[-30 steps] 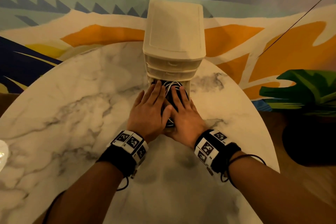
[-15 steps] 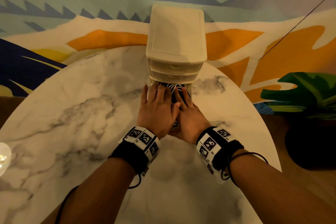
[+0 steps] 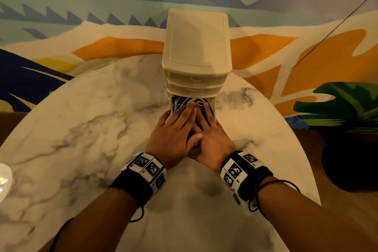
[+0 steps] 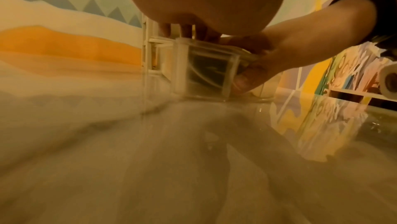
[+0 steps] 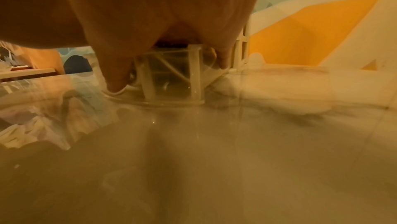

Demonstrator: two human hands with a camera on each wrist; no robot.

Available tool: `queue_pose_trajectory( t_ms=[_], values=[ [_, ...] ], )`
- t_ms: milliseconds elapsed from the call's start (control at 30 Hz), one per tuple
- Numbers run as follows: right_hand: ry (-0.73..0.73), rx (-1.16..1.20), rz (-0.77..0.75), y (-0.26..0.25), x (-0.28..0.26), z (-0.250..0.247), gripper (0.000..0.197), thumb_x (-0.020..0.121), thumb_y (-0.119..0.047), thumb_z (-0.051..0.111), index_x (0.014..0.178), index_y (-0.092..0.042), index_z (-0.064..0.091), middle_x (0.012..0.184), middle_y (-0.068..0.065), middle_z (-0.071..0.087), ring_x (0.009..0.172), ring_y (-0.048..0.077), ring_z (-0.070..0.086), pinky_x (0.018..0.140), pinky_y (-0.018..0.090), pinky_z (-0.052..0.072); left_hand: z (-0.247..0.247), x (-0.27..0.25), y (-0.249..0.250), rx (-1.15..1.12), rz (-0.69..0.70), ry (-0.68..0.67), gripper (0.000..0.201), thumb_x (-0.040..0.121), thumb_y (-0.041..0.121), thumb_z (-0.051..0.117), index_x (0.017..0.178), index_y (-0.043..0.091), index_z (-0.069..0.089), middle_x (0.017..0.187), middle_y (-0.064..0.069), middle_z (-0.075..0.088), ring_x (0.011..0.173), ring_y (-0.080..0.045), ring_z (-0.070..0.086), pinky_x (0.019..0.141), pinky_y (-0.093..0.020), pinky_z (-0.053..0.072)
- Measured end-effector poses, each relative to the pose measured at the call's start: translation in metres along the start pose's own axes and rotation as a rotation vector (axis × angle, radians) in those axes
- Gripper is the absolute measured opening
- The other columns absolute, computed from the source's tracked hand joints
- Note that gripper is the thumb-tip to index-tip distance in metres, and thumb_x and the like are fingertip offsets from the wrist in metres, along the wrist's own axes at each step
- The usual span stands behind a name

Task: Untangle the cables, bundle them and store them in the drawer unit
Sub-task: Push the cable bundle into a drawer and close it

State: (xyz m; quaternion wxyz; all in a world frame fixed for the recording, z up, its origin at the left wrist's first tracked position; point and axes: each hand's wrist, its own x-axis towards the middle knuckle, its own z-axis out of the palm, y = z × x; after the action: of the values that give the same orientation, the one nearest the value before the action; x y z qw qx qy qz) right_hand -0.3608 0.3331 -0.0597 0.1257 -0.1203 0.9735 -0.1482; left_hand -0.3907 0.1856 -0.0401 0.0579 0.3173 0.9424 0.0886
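Observation:
A cream drawer unit (image 3: 196, 47) stands at the far side of the marble table (image 3: 81, 129). Its bottom drawer (image 4: 206, 68) is pulled out and is packed with black and white cables (image 3: 182, 100). My left hand (image 3: 173, 131) lies flat on the cables, fingers straight and together. My right hand (image 3: 212, 135) lies flat beside it, also on the cables. The left thumb overlaps the right hand. In the wrist views the right thumb (image 5: 116, 81) reaches down the clear drawer front (image 5: 171, 78). The hands hide most of the cables.
A pale glassy object (image 3: 3, 178) sits at the table's left edge. Beyond the table's right edge are green leaves (image 3: 337, 106) and a dark pot (image 3: 347, 159). The two upper drawers (image 3: 196, 80) are shut. A painted wall is close behind the unit.
Both hands have drawn closer together over the cables in the drawer, and their fingers have closed up side by side. The drawer unit has not moved.

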Motion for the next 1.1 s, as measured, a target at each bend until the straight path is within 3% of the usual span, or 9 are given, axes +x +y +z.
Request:
queue_pose_trajectory(
  t_ms=[67, 233, 467, 733, 867, 1000, 1100],
  values=[
    [0.019, 0.021, -0.006, -0.001, -0.002, -0.002, 0.106, 0.077, -0.061, 0.052, 0.143, -0.032, -0.025, 0.157, 0.001, -0.02, 0.141, 0.024, -0.03, 0.118, 0.051, 0.014, 0.0, 0.001, 0.001, 0.007, -0.037, -0.006, 0.069, 0.093, 0.059, 0.016, 0.148, 0.017, 0.022, 0.157, 0.002, 0.018, 0.139, -0.015, 0.026, 0.112, -0.036, 0.02],
    [0.031, 0.028, 0.001, -0.004, -0.004, -0.012, 0.103, 0.075, -0.06, 0.056, 0.147, -0.036, -0.013, 0.156, -0.001, -0.024, 0.144, 0.024, -0.021, 0.112, 0.045, 0.025, 0.003, 0.003, 0.006, -0.02, -0.116, 0.01, 0.069, 0.091, 0.062, 0.013, 0.15, 0.024, 0.014, 0.156, 0.007, 0.019, 0.141, -0.01, 0.018, 0.115, -0.04, 0.002],
    [-0.013, -0.076, 0.032, -0.004, 0.001, -0.019, 0.109, 0.072, -0.062, 0.055, 0.146, -0.033, -0.019, 0.158, 0.0, -0.018, 0.146, 0.028, -0.013, 0.105, 0.046, 0.033, -0.006, 0.012, 0.01, -0.013, -0.127, 0.062, 0.066, 0.091, 0.058, 0.022, 0.141, 0.017, 0.037, 0.144, 0.0, 0.044, 0.132, -0.017, 0.035, 0.111, -0.041, 0.021],
    [-0.065, -0.033, 0.028, -0.001, 0.005, -0.027, 0.113, 0.066, -0.065, 0.057, 0.146, -0.034, -0.016, 0.158, 0.0, -0.015, 0.145, 0.028, -0.015, 0.112, 0.046, 0.029, -0.014, 0.02, 0.009, -0.001, -0.107, 0.03, 0.074, 0.091, 0.059, 0.014, 0.138, 0.01, 0.042, 0.143, -0.008, 0.045, 0.137, -0.023, 0.034, 0.113, -0.039, 0.025],
    [-0.063, -0.041, 0.017, 0.005, 0.009, -0.019, 0.114, 0.064, -0.07, 0.051, 0.148, -0.032, -0.016, 0.159, 0.003, -0.015, 0.145, 0.028, -0.017, 0.117, 0.045, 0.021, -0.014, 0.023, 0.011, 0.001, -0.083, -0.016, 0.081, 0.088, 0.059, 0.001, 0.144, 0.01, 0.03, 0.15, -0.008, 0.035, 0.142, -0.022, 0.022, 0.118, -0.035, 0.015],
    [-0.028, -0.04, 0.027, 0.007, 0.028, -0.007, 0.107, 0.064, -0.075, 0.037, 0.149, -0.031, -0.011, 0.16, 0.005, -0.003, 0.146, 0.03, -0.011, 0.112, 0.05, 0.029, -0.011, 0.01, 0.007, -0.064, -0.133, 0.04, 0.075, 0.091, 0.055, 0.004, 0.145, 0.01, 0.027, 0.153, -0.008, 0.028, 0.144, -0.019, 0.018, 0.117, -0.033, 0.008],
    [-0.014, -0.045, 0.016, 0.007, 0.029, -0.012, 0.102, 0.067, -0.069, 0.04, 0.15, -0.032, -0.005, 0.16, 0.007, 0.0, 0.146, 0.031, -0.012, 0.109, 0.051, 0.034, -0.006, 0.009, 0.0, -0.097, -0.135, 0.01, 0.076, 0.09, 0.056, 0.002, 0.147, 0.012, 0.023, 0.155, -0.005, 0.022, 0.145, -0.016, 0.014, 0.117, -0.031, 0.011]
  ],
)
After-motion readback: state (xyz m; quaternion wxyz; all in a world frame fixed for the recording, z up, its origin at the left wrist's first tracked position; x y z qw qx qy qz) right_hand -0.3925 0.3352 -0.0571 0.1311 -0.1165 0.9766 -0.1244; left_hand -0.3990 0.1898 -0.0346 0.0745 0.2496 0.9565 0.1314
